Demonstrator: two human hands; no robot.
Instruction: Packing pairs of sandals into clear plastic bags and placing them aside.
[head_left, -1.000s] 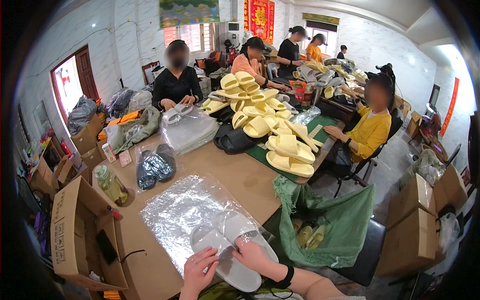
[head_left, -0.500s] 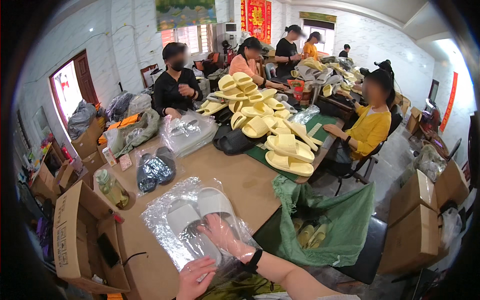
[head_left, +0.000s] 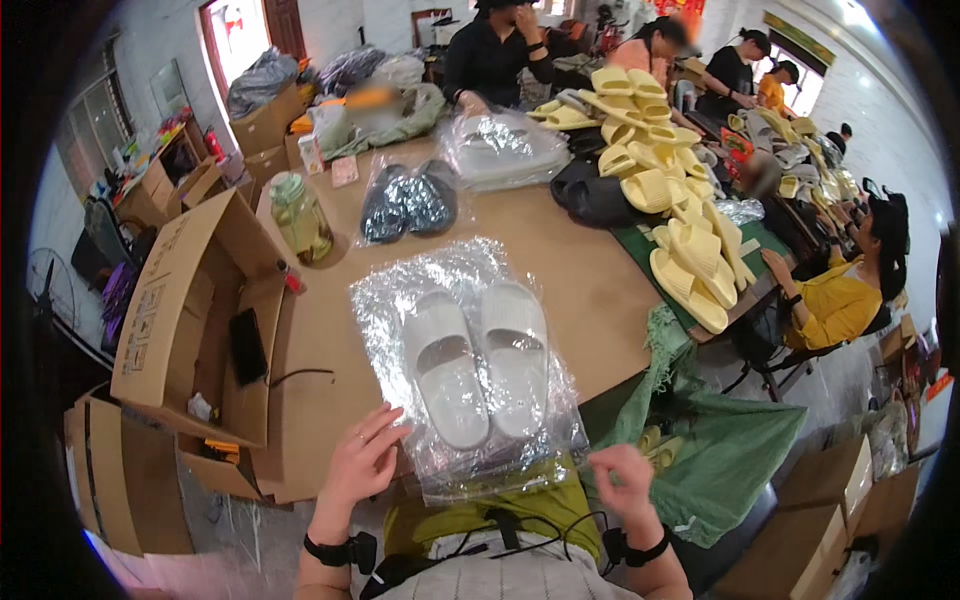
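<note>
A pair of light grey slippers (head_left: 452, 395) lies side by side, soles down, inside a clear plastic bag (head_left: 385, 305) at the near edge of the table. My left hand (head_left: 365, 458) is at the bag's lower left side, fingers stretched out and tips at the plastic by the left slipper. Just off the bag's lower right corner is my right hand (head_left: 622, 482), its fingers curled in with nothing seen in them. Farther back lies a bagged dark pair of slippers (head_left: 408, 200). Beside it is a stack of clear bags (head_left: 505, 160).
Yellow slippers (head_left: 690, 255) are heaped at the right, with black slippers (head_left: 590, 190) beside them. An open carton (head_left: 190, 330) holding a phone (head_left: 248, 346) stands left, near a bottle (head_left: 300, 220). A green sack (head_left: 720, 440) hangs at the lower right. Co-workers sit and stand around.
My right hand has come out of the bag and moved right. My left hand has moved up along the bag's left side. The view has swung toward the left and down.
</note>
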